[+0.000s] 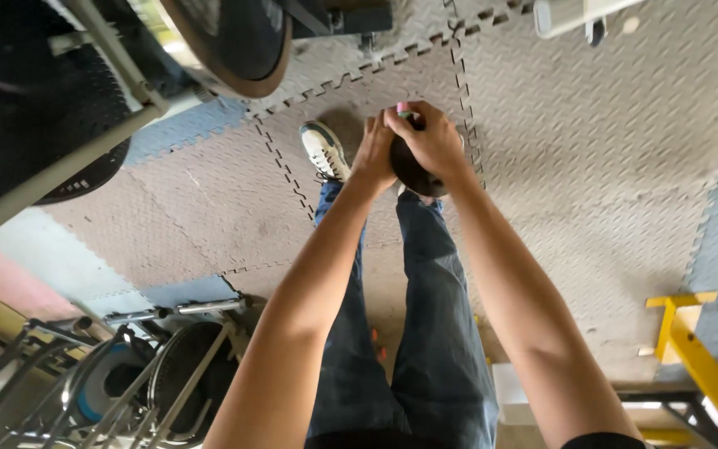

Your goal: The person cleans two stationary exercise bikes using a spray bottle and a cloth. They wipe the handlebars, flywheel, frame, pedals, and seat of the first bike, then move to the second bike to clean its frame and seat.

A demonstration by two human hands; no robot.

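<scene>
Over grey floor mats (592,166): two hands (409,145) clasped together round one dark kettlebell (413,170).

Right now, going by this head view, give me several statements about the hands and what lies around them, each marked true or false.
1. Both hands grip one dark round weight. True: the left hand and right hand wrap it together.
2. The floor is bare concrete. False: it is interlocking textured mats.
3. The person wears blue jeans and a white shoe. True.
4. A yellow metal frame stands at the lower right. True.
5. The arms are bent at the chest. False: they reach out straight.
</scene>
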